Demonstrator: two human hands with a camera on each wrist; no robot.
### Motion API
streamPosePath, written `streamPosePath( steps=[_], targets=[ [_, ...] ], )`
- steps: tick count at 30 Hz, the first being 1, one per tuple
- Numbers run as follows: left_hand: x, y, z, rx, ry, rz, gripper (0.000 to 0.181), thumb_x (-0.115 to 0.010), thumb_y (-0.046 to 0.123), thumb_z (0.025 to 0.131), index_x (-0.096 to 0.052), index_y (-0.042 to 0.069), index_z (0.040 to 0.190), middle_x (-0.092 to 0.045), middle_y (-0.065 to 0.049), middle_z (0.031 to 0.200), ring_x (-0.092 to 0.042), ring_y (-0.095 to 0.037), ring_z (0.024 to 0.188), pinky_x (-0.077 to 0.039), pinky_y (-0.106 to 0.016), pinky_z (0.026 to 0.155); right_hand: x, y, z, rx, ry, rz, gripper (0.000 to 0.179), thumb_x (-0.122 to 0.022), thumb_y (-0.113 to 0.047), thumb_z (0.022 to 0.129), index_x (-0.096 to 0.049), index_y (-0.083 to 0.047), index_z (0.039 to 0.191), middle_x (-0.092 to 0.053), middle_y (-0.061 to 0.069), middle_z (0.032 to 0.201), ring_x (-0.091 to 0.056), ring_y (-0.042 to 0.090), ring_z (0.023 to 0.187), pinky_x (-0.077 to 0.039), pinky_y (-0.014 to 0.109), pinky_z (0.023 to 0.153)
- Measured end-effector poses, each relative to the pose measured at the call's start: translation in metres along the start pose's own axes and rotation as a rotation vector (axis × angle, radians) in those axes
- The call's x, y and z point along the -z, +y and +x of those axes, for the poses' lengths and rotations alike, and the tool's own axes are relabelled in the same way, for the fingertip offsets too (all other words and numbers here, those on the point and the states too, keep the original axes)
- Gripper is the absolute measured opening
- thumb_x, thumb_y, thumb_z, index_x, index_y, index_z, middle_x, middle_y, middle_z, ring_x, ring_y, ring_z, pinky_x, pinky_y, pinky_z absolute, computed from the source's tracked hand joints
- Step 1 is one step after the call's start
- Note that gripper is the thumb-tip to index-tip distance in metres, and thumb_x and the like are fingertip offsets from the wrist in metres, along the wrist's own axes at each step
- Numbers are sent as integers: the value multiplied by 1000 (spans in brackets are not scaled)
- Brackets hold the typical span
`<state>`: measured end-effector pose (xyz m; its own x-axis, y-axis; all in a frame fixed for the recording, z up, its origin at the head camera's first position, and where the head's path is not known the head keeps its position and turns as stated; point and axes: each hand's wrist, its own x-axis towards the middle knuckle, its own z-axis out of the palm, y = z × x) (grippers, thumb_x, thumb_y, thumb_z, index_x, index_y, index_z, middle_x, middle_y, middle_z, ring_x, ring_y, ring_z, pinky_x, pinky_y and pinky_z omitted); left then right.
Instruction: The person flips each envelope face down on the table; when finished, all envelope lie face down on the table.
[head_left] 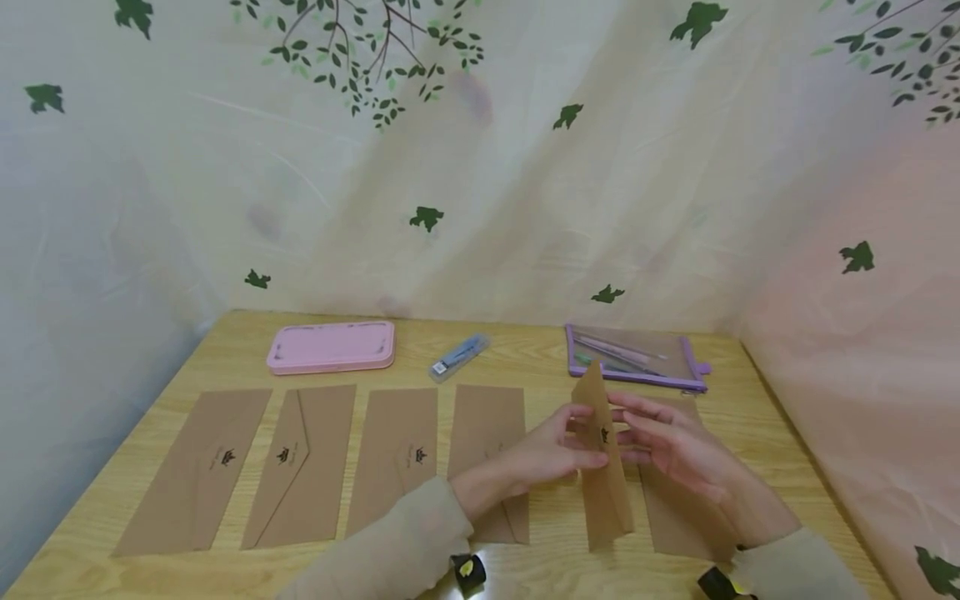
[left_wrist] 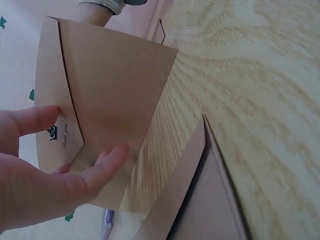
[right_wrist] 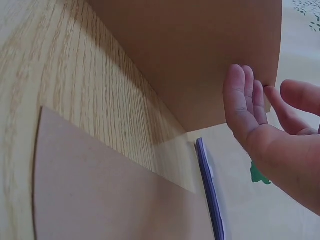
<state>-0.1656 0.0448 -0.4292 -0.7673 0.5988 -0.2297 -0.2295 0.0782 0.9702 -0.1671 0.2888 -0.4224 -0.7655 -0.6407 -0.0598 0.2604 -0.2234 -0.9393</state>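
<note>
A brown kraft envelope (head_left: 600, 483) stands on its long edge between the two hands. Its flap (left_wrist: 55, 90) carries a printed crown and faces my left hand (head_left: 547, 450). In the left wrist view, the thumb and fingertips of that hand touch the flap side from spread positions. On the opposite, plain side, my right hand (head_left: 675, 442) lays nearly straight fingers (right_wrist: 240, 100) against the paper, close to the upper edge. Just right of it, another envelope (head_left: 682, 517) lies flat, partly under the right forearm. A further envelope (head_left: 487, 417) lies partly behind the left arm.
To the left lie more flat envelopes (head_left: 187, 467), spaced in a row. Along the back of the wooden table (head_left: 517, 342) are a pink case (head_left: 330, 347), a small clear pack with blue contents (head_left: 459, 357) and a purple-edged zip pouch (head_left: 637, 357) holding pens.
</note>
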Motion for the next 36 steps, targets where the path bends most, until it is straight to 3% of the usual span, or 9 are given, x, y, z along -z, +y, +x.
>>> streamPosePath(
  steps=[5, 11, 18, 26, 36],
  targets=[
    [0, -1, 2, -8, -10, -23, 66, -74, 14, 93, -39, 16, 149, -54, -7, 131, -62, -20, 104, -56, -43, 87, -2, 4, 2, -19, 39, -41, 41, -35, -7, 111, -57, -16, 144, -63, 2, 132, -63, 22, 116, -52, 39, 99],
    [2, -1, 1, -13, -21, -63, 68, -72, 11, 94, -35, 14, 151, -55, -7, 125, -65, -21, 97, -58, -43, 87, -2, 6, 4, -44, 40, -70, 40, -36, -8, 111, -59, -16, 143, -62, 1, 132, -63, 22, 115, -51, 38, 101],
    [6, 0, 1, -6, -18, -73, 66, -69, 14, 97, -33, 12, 152, -58, -8, 123, -67, -30, 102, -58, -47, 87, 2, 9, 5, -64, 15, -58, 41, -34, -8, 111, -53, -13, 148, -61, 3, 137, -62, 22, 119, -51, 40, 102],
    [9, 0, 1, 10, -8, -105, 58, -54, 37, 106, -34, 13, 154, -58, -14, 131, -68, -29, 102, -58, -51, 86, 5, 10, 5, -84, 7, -38, 42, -32, -8, 112, -47, -9, 151, -62, 0, 138, -61, 22, 121, -49, 45, 105],
    [7, -4, -1, 8, -29, -198, 55, -51, 33, 107, -31, 10, 153, -60, -15, 125, -66, -31, 101, -60, -54, 77, 13, 17, 2, -82, -3, -47, 43, -32, -8, 112, -44, -10, 153, -57, 1, 142, -58, 24, 125, -47, 41, 106]
  ],
)
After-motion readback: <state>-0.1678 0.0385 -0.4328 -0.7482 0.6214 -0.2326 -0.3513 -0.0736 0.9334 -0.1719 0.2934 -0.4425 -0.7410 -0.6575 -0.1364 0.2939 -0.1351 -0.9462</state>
